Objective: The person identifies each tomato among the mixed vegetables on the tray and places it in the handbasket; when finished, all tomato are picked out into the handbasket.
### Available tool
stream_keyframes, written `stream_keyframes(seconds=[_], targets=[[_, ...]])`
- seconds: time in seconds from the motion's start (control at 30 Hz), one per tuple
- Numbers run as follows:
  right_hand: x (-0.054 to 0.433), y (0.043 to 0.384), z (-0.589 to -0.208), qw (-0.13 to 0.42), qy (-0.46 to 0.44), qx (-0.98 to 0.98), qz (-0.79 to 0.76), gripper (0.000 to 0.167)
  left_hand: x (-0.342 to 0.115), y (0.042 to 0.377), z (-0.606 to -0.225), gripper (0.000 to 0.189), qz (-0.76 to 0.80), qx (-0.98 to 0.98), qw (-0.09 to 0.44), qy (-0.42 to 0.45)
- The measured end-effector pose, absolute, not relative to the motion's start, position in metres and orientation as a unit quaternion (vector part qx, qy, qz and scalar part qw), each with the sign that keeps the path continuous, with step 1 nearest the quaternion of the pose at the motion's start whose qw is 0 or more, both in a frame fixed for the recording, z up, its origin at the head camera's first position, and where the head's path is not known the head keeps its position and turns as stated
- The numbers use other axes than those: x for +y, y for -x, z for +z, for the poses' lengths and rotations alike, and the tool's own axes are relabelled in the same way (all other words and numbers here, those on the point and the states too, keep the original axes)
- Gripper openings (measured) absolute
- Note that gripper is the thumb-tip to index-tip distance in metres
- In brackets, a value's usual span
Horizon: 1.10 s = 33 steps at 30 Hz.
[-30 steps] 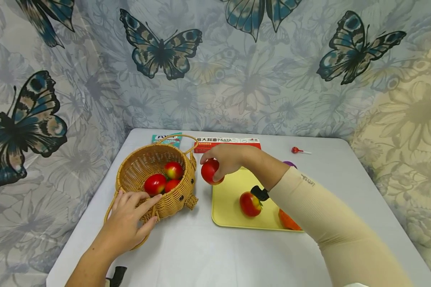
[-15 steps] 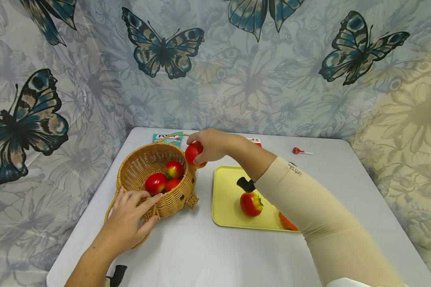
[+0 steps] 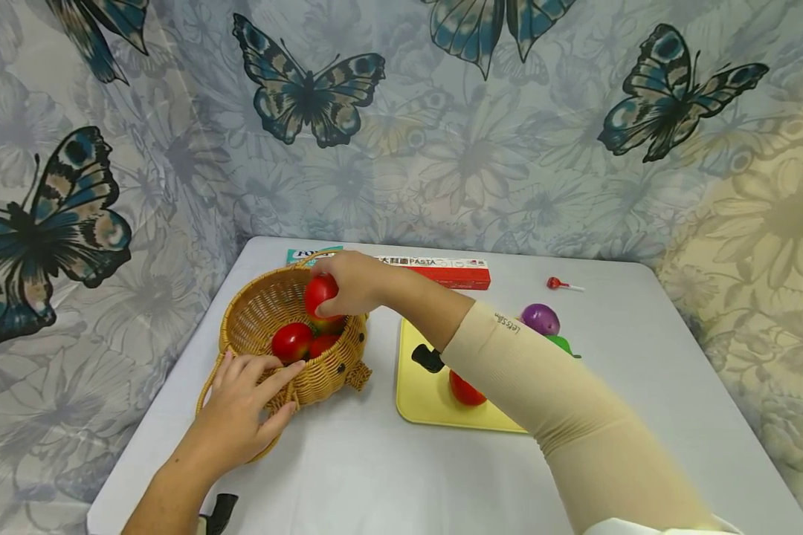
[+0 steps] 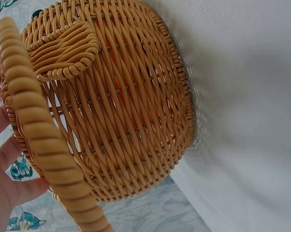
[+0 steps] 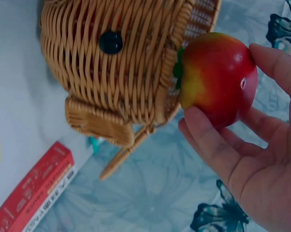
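Observation:
My right hand [image 3: 353,282] grips a red apple [image 5: 220,79] with a yellow patch and green leaves. It holds the apple over the wicker basket's [image 3: 247,308] opening, leaf end toward the basket in the right wrist view. Inside the basket lie a red apple [image 3: 292,342] and other red fruits, one partly covered by the held apple. My left hand [image 3: 241,409] rests on the near rim of the basket with its fingers spread. In the left wrist view, my left hand [image 4: 10,179] is beside the twisted basket handle [image 4: 49,140], which hides part of its fingers.
A yellow tray [image 3: 418,405], partly hidden by my right arm, bears another red apple [image 3: 467,390]. A purple round item [image 3: 540,319] and a green one [image 3: 563,345] show beyond my sleeve. Behind are a red pasta box [image 3: 458,276], a teal packet [image 3: 299,255] and a lollipop [image 3: 555,283].
My right hand has carried the apple leftward from above the tray's left edge, past the basket's right rim, to over its opening. My left hand has stayed on the rim.

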State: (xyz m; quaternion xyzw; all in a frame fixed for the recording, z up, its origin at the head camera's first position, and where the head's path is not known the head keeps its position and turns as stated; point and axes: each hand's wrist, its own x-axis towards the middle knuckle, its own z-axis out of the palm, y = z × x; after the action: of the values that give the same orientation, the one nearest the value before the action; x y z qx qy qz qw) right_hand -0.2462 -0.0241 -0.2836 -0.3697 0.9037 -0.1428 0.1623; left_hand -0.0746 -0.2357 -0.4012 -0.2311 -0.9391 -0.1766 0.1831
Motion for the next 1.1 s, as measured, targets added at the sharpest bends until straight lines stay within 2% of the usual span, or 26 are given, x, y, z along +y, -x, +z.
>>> stream_keyframes(seconds=[0.63, 0.9, 1.1], targets=[[-0.054, 0.239, -0.310, 0.171, 0.370, 0.911, -0.066, 0.065, -0.233, 0.074, -0.399, 0.052, -0.174, -0.941, 0.181, 0.226], [-0.049, 0.237, -0.306, 0.175, 0.377, 0.906, -0.073, 0.066, -0.233, 0.073, -0.400, 0.052, -0.177, -0.941, 0.179, 0.227], [-0.036, 0.234, -0.296, 0.152, 0.391, 0.904, -0.081, 0.062, -0.234, 0.073, -0.399, 0.052, -0.178, -0.941, 0.179, 0.225]])
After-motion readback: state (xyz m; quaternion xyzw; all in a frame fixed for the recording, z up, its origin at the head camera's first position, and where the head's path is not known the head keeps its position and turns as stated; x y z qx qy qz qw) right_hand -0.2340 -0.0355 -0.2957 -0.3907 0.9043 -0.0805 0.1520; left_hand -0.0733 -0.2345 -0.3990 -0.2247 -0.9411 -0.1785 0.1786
